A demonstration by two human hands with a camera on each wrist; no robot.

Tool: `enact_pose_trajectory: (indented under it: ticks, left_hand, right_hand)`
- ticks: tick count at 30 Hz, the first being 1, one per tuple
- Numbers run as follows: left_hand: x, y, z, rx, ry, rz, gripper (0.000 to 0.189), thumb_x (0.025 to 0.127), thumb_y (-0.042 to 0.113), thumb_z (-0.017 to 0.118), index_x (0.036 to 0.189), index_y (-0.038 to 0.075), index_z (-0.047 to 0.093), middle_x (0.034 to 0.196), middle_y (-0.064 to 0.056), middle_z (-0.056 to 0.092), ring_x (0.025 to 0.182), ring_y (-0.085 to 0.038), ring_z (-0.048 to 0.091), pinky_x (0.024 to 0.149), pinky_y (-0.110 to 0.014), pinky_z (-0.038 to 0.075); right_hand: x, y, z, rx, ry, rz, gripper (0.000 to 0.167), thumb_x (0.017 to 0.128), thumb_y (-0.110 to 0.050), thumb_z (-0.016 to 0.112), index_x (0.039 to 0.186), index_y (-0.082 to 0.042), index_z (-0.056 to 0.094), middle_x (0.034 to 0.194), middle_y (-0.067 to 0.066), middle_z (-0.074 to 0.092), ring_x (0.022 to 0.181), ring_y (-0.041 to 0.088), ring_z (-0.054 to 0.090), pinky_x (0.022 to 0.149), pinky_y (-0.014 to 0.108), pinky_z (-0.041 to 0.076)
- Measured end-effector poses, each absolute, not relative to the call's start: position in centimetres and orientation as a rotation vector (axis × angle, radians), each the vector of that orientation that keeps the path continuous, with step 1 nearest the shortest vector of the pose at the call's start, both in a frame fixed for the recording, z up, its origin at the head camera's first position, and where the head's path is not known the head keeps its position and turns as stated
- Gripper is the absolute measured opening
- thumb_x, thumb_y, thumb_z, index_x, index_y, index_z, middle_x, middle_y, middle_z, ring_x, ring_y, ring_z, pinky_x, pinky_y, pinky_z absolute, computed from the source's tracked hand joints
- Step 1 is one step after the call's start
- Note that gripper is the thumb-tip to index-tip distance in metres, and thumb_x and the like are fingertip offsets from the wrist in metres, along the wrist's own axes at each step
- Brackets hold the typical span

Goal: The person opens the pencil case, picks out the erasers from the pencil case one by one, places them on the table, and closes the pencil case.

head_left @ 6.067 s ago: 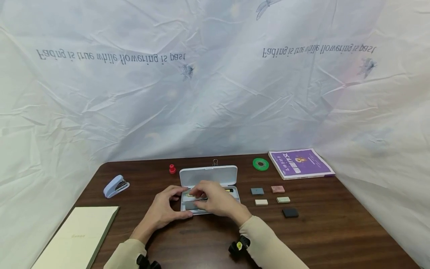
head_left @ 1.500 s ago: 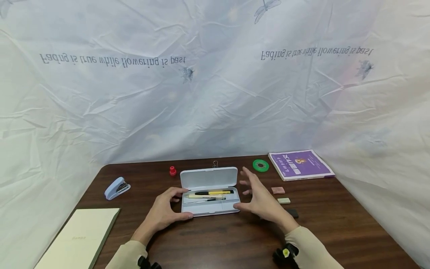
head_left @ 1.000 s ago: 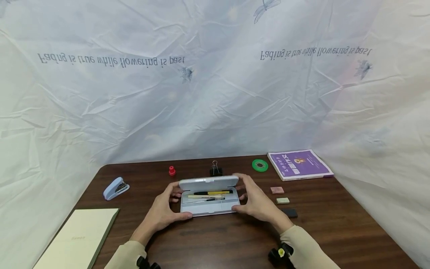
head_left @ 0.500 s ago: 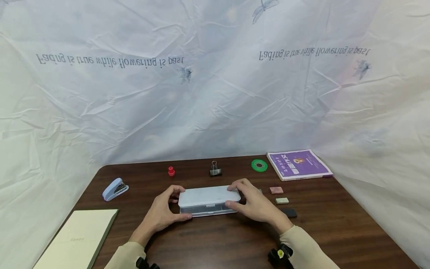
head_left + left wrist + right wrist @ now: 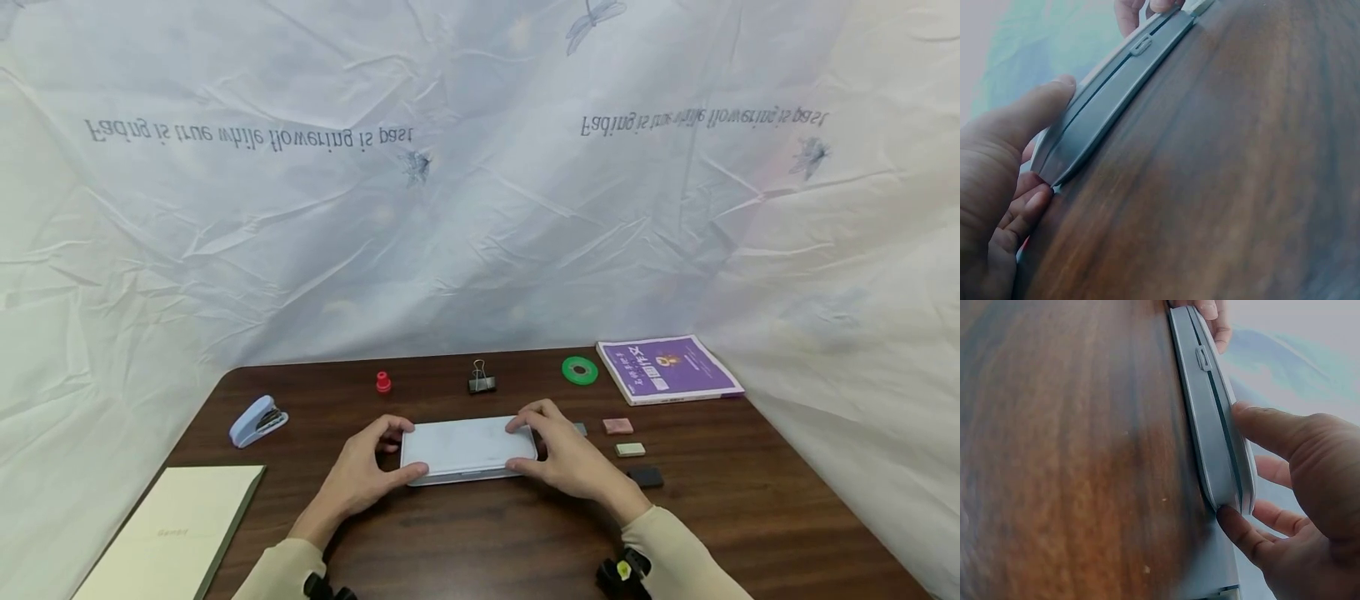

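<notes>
A pale grey-white pencil case lies on the table in front of me, lid lowered over its base. A thin dark gap runs between lid and base beside the front latch in the right wrist view. My left hand grips the left end, its thumb on the lid's front edge. At the right end my right hand holds the case, thumb at the front edge and fingers over the lid's corner. The lid hides the inside.
Behind the case stand a black binder clip, a red stopper-like piece and a green ring. To the right lie small blocks, one pink and one black, and a purple book. Stapler and notepad are left.
Earlier my right hand was inside the open case, where pens lay afterwards. It then moved to the right end, and the lid swung forward and down over the pens. My left hand stayed at the left end.
</notes>
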State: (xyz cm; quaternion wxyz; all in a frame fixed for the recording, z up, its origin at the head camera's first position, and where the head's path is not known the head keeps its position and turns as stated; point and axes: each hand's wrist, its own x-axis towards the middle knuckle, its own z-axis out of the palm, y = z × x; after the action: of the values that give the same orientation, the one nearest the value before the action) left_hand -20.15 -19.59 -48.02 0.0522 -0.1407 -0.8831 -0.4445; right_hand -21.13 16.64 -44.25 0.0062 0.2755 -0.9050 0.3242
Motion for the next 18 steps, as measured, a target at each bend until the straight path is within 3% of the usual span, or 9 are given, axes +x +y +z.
enact_pose_trajectory:
  ticks: [7, 18]
  left_hand:
    - [-20.14, -19.49, -48.17, -0.426, -2.684, -1.362, 0.062, 0.082, 0.045, 0.101, 0.132, 0.024, 0.071, 0.127, 0.001, 0.073, 0.118, -0.018, 0.069, 0.105, -0.042, 0.062]
    - [-20.2, -19.44, -48.07, -0.463, -2.679, -1.335, 0.061, 0.086, 0.048, 0.098, 0.134, 0.023, 0.07, 0.131, 0.001, 0.072, 0.12, -0.018, 0.069, 0.104, -0.042, 0.062]
  right_hand:
    - [-20.9, 16.6, -44.3, 0.849, -2.844, 1.033, 0.042, 0.1, -0.041, 0.087, 0.133, -0.022, 0.07, 0.147, 0.007, 0.054, 0.129, 0.024, 0.062, 0.107, 0.051, 0.058]
    - [-20.7, 16.64, -43.92, 0.861, -2.858, 0.993, 0.043, 0.101, -0.039, 0.086, 0.136, -0.02, 0.069, 0.147, 0.008, 0.053, 0.125, 0.022, 0.063, 0.104, 0.049, 0.059]
